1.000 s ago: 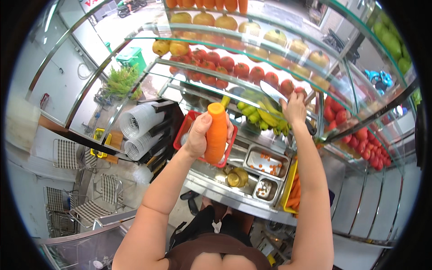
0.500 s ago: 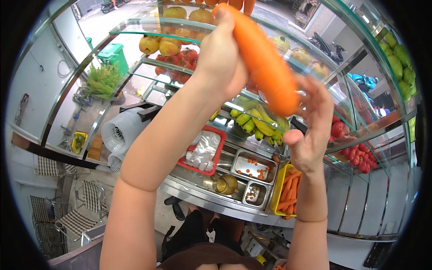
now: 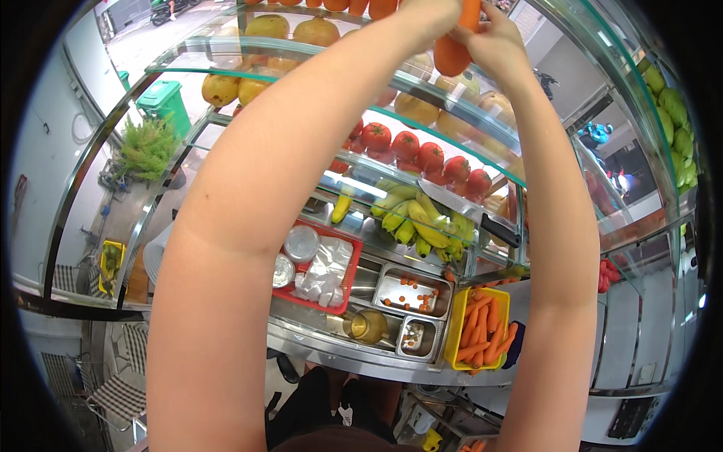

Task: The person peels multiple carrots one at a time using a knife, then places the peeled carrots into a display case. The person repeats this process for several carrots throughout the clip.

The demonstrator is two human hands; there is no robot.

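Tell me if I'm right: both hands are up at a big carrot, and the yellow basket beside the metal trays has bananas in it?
Not bananas: the head view shows carrots in the yellow basket beside the metal trays. Yes, the left hand and right hand are up at a big carrot.

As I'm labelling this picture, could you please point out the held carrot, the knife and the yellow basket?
Held carrot [image 3: 453,57], head view, on its lower end.
Knife [image 3: 501,230], head view, on its black handle.
Yellow basket [image 3: 454,334], head view, on its left wall.
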